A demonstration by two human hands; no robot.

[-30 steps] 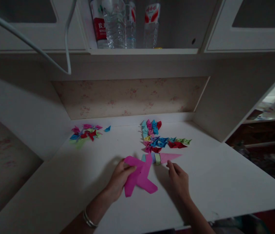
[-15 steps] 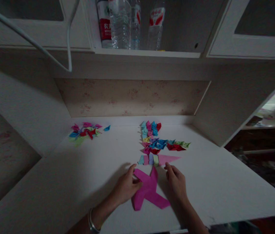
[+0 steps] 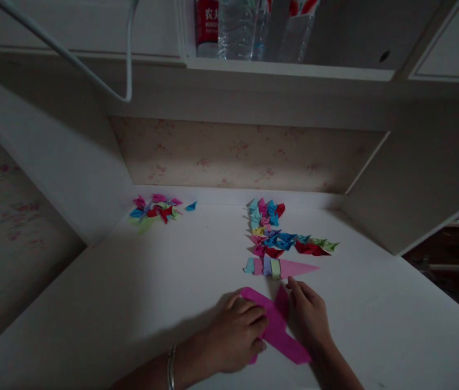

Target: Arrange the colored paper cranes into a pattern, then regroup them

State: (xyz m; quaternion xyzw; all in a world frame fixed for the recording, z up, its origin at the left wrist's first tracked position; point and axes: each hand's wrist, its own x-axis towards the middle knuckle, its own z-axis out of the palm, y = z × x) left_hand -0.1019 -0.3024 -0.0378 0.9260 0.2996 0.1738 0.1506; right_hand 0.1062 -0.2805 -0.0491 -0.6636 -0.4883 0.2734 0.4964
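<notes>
Left hand over magenta paper, fingers curled; firmness of grasp indeterminable. Right hand beside it, fingers bent; grip unclear.

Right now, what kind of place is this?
It looks like a craft spot at a built-in desk, maybe at home. You can tell from the white desktop, the shelf of bottles above it, and the little folded papers.
</notes>
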